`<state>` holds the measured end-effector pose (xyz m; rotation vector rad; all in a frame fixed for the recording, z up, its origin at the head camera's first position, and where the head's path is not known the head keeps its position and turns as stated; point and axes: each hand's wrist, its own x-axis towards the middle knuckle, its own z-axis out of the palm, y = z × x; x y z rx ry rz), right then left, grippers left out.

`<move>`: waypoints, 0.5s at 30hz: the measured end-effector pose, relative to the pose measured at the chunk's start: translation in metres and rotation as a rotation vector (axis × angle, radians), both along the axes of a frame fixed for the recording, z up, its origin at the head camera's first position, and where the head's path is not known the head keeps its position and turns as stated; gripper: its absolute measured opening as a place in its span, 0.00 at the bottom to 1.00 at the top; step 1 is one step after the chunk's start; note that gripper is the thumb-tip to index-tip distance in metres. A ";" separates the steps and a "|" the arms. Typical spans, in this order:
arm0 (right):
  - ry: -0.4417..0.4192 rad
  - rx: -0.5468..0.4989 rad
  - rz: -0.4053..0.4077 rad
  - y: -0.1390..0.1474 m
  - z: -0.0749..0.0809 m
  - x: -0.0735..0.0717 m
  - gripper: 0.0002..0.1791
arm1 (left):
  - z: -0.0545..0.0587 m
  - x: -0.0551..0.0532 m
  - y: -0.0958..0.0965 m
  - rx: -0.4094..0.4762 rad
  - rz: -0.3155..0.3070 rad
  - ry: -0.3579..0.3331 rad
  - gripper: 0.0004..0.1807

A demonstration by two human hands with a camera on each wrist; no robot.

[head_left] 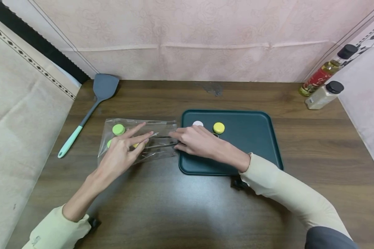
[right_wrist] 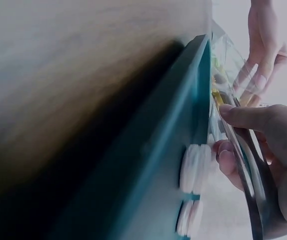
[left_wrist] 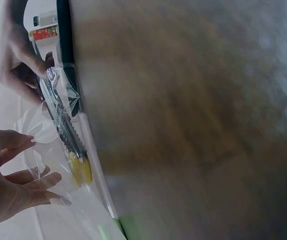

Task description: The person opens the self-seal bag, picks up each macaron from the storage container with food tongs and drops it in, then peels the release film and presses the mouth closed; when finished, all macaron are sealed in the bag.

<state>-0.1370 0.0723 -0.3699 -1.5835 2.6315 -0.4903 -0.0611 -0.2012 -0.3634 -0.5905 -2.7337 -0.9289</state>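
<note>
My right hand (head_left: 197, 140) holds a pair of metal tongs (right_wrist: 251, 185) above the left side of the dark teal tray (head_left: 243, 159). The tongs reach left into a clear plastic bag (head_left: 157, 126). Their serrated tips are at a yellow macaron (left_wrist: 81, 170) inside the bag. Green macarons (head_left: 118, 129) lie at the bag's far left end. The spread, mostly straight fingers of my left hand (head_left: 119, 150) touch the bag's film and partly cover the macarons. On the tray sit another yellow macaron (head_left: 219, 128) and a pale macaron (head_left: 198, 123), partly behind my right hand.
A grey spatula (head_left: 104, 88) with a mint handle lies at the back left of the wooden table (head_left: 187, 207). At the back right stand an oil bottle (head_left: 319, 79) with a red label and a black-capped jar (head_left: 324, 97). Pale cloth (head_left: 205, 34) hangs behind the table.
</note>
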 end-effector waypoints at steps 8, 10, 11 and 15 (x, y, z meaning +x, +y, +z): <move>-0.039 0.009 0.017 -0.016 0.000 -0.002 0.23 | -0.001 0.000 -0.001 -0.007 0.001 0.011 0.15; -0.048 0.010 0.020 -0.019 0.000 -0.002 0.23 | 0.000 0.000 0.000 -0.001 0.000 0.009 0.15; -0.055 0.008 0.021 -0.020 0.000 -0.003 0.23 | 0.000 0.000 0.000 0.002 -0.001 0.007 0.15; -0.082 0.011 0.021 -0.023 -0.001 -0.003 0.23 | 0.001 0.000 0.000 -0.001 0.000 0.000 0.15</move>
